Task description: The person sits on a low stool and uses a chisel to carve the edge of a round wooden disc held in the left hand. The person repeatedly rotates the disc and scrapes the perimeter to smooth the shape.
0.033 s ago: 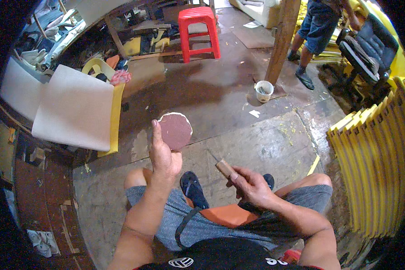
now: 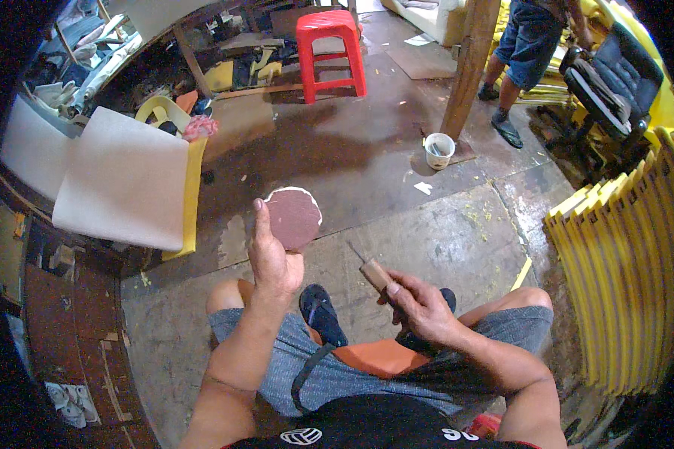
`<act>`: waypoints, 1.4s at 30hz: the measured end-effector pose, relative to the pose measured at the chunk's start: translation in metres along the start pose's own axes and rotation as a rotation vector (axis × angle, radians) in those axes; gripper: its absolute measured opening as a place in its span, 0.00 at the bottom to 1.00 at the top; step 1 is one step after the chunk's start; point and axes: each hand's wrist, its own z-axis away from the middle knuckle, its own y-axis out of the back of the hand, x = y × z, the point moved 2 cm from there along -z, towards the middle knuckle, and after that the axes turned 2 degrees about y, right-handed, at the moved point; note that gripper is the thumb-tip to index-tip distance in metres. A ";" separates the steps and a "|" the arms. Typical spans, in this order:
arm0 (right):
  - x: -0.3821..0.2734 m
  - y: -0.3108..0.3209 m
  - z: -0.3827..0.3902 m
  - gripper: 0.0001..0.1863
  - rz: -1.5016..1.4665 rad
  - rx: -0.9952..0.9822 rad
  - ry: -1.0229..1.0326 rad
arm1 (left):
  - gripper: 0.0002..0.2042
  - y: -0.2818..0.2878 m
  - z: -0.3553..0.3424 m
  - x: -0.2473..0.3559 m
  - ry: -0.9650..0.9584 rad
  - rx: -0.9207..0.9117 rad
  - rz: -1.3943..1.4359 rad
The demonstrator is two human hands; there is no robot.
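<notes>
My left hand (image 2: 277,262) holds up a round reddish-brown sanding disc (image 2: 294,218) by its lower left side, thumb along the edge. A ragged whitish fringe runs round the disc's upper rim. To the right and lower, my right hand (image 2: 419,303) is closed round the wooden handle of an awl (image 2: 374,274). Its thin metal shaft points up and left, apart from the disc. Below, between my thighs, lies an orange piece (image 2: 382,359) of flat material. The fingers behind the disc are hidden.
Pale upholstered panels (image 2: 123,183) with yellow foam stand at left. A red stool (image 2: 329,56) is at the back; a white bucket (image 2: 439,151) stands by a wooden post (image 2: 472,67). Curved yellow-edged panels (image 2: 621,284) are stacked at right. Another person (image 2: 532,52) stands near a black chair (image 2: 614,78).
The awl and my right hand have shifted very slightly. The sanding disc stays in my left hand, almost unmoved.
</notes>
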 end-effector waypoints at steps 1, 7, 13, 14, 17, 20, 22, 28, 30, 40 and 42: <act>-0.002 0.001 -0.001 0.23 0.000 0.038 0.058 | 0.23 0.002 0.000 -0.005 0.026 -0.013 -0.001; -0.016 -0.001 -0.001 0.28 0.785 0.159 0.586 | 0.22 0.003 0.003 -0.027 0.137 -0.130 0.012; -0.018 -0.013 -0.002 0.33 0.988 0.162 0.507 | 0.21 0.005 0.013 -0.045 0.158 -0.066 0.018; -0.017 -0.014 0.001 0.34 1.002 0.144 0.503 | 0.21 0.007 0.012 -0.043 0.158 -0.077 0.017; -0.013 -0.013 0.001 0.34 1.031 0.157 0.492 | 0.21 0.004 0.005 -0.034 0.136 -0.113 0.000; -0.012 -0.015 -0.002 0.34 1.024 0.167 0.509 | 0.21 0.003 0.013 -0.041 0.130 -0.074 -0.013; -0.012 -0.014 -0.002 0.34 1.030 0.173 0.531 | 0.21 0.004 0.011 -0.042 0.158 -0.049 0.006; -0.011 -0.015 -0.001 0.35 1.013 0.166 0.513 | 0.21 0.002 0.011 -0.045 0.112 -0.063 -0.023; -0.012 -0.016 -0.002 0.35 1.016 0.161 0.531 | 0.21 0.001 0.014 -0.042 0.144 -0.059 -0.028; -0.013 -0.016 0.004 0.33 0.996 0.180 0.567 | 0.23 0.001 0.009 -0.043 0.162 -0.087 -0.026; -0.008 -0.017 0.007 0.33 1.018 0.162 0.551 | 0.23 0.003 0.007 -0.040 0.142 -0.088 -0.038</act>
